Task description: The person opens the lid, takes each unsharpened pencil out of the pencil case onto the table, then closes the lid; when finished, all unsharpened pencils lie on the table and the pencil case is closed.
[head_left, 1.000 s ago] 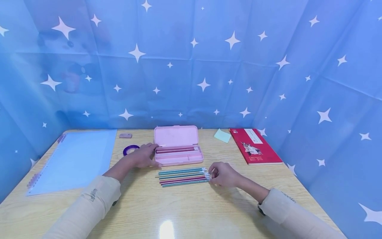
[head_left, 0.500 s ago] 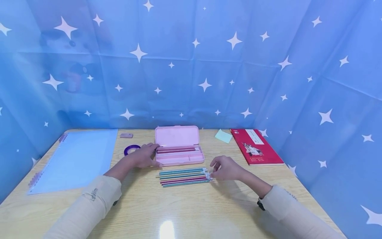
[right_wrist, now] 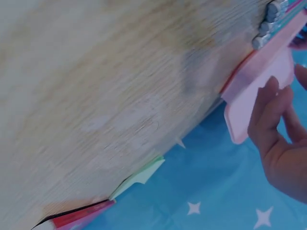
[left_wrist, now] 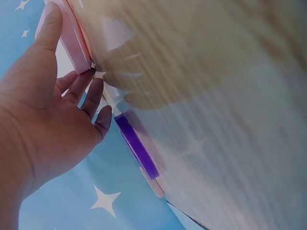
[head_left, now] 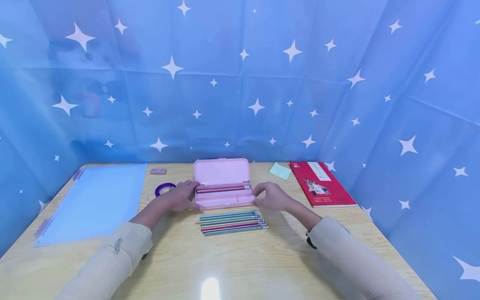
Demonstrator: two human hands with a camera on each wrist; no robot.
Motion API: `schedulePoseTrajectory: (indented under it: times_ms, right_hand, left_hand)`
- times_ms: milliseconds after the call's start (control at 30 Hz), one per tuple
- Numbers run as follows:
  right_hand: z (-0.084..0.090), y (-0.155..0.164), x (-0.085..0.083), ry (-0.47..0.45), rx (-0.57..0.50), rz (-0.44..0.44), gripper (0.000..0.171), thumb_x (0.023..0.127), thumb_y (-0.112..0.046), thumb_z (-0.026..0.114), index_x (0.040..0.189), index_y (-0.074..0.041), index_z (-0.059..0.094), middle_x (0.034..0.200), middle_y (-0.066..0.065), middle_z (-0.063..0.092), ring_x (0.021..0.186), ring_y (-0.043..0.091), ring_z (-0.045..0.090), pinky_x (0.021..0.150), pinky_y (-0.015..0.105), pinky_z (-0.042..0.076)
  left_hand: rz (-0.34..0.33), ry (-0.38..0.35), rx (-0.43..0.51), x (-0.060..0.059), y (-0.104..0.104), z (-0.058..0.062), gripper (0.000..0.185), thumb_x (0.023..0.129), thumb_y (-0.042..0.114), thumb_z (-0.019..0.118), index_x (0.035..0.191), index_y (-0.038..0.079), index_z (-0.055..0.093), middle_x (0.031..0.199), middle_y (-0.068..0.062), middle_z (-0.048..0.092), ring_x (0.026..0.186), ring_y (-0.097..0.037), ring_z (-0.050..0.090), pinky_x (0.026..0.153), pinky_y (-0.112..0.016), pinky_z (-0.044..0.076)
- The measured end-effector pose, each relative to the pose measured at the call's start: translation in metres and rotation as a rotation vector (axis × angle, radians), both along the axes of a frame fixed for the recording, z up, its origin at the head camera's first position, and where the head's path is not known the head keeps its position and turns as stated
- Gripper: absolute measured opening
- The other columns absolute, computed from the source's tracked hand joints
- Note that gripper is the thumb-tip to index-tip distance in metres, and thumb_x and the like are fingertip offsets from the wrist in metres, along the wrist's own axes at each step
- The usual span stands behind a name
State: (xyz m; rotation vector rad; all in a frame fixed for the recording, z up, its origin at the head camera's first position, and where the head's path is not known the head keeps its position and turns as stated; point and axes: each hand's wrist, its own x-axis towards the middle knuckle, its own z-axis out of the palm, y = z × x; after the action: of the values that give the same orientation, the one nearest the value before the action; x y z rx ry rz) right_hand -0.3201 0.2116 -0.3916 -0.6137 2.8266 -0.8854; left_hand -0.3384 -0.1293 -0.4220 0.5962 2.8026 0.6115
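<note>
An open pink pencil case [head_left: 225,205] lies on the table with two dark red pencils [head_left: 221,189] in its back compartment. My left hand [head_left: 181,196] holds the case's left end, the thumb at the front and the other fingers at the end, as the left wrist view also shows. At the right end is my right hand [head_left: 273,196], its fingers [right_wrist: 268,93] bent loosely and apart over the corner. Whether they touch the case is unclear. In front of the case lies a row of several blue, tan and red pencils [head_left: 232,223], eraser ends to the right.
Left of the case are a purple tape roll [head_left: 159,191] and a small eraser [head_left: 158,171]. A white spiral notebook [head_left: 97,200] lies far left. Green sticky notes [head_left: 280,171] and a red book [head_left: 318,183] are at right. A blue star-patterned curtain [head_left: 225,83] hangs behind.
My right hand has left the eraser ends of the row of pencils and moved up and left to the case's right end. My left hand has stayed at the left end.
</note>
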Motion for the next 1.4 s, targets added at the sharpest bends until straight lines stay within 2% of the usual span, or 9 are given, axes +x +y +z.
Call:
schedulePoseTrajectory:
  times_ms: [167,400,667,833,1167,1400]
  right_hand:
    - [-0.004,-0.011,-0.018,0.042,-0.005,0.022,0.023,0.087,-0.010,0.075,0.107,0.000,0.070,0.106,0.012,0.069,0.099,0.030,0.061,0.087,0.040,0.053]
    - [-0.010,-0.022,-0.038,0.048,0.003,0.020,0.019,0.089,-0.008,0.073,0.106,-0.001,0.072,0.103,0.008,0.070,0.089,0.022,0.061,0.077,0.033,0.052]
    - [-0.013,-0.029,-0.050,0.049,0.047,0.003,0.014,0.090,-0.005,0.072,0.103,-0.004,0.075,0.100,0.006,0.071,0.095,0.021,0.063,0.086,0.037,0.054]
    - [-0.016,-0.031,-0.058,0.028,0.069,-0.043,0.013,0.091,-0.006,0.071,0.103,-0.008,0.076,0.099,0.003,0.071,0.093,0.017,0.062,0.086,0.035,0.053]
    - [-0.024,-0.035,-0.071,0.019,0.096,-0.074,0.011,0.087,-0.005,0.075,0.095,-0.013,0.076,0.092,-0.002,0.070,0.089,0.015,0.064,0.087,0.034,0.055]
    - [-0.022,-0.037,-0.073,0.056,0.147,-0.031,0.011,0.086,-0.002,0.076,0.093,-0.011,0.076,0.089,0.000,0.070,0.084,0.014,0.065,0.083,0.032,0.056]
  left_hand:
    - [0.005,-0.004,0.000,0.000,-0.001,0.000,0.104,0.080,0.060,0.073,0.156,0.007,0.027,0.159,-0.021,0.027,0.145,-0.046,0.022,0.113,-0.066,0.023]
    - [0.007,-0.011,0.004,0.001,-0.001,-0.001,0.104,0.080,0.060,0.074,0.156,0.007,0.026,0.160,-0.022,0.025,0.146,-0.045,0.021,0.115,-0.063,0.023]
    - [0.024,-0.014,-0.010,0.001,-0.002,-0.001,0.105,0.080,0.061,0.073,0.157,0.009,0.025,0.160,-0.020,0.025,0.146,-0.044,0.021,0.115,-0.062,0.023]
    - [0.008,-0.008,-0.014,0.000,-0.002,-0.001,0.106,0.080,0.063,0.072,0.157,0.008,0.025,0.160,-0.021,0.024,0.146,-0.045,0.020,0.115,-0.063,0.022]
    - [0.001,0.001,0.000,-0.001,-0.002,0.001,0.105,0.079,0.061,0.074,0.156,0.007,0.027,0.159,-0.021,0.027,0.145,-0.045,0.023,0.114,-0.064,0.023]
    - [0.000,0.001,0.000,0.000,-0.001,0.001,0.104,0.080,0.060,0.074,0.156,0.006,0.027,0.159,-0.022,0.027,0.145,-0.046,0.023,0.114,-0.064,0.023]
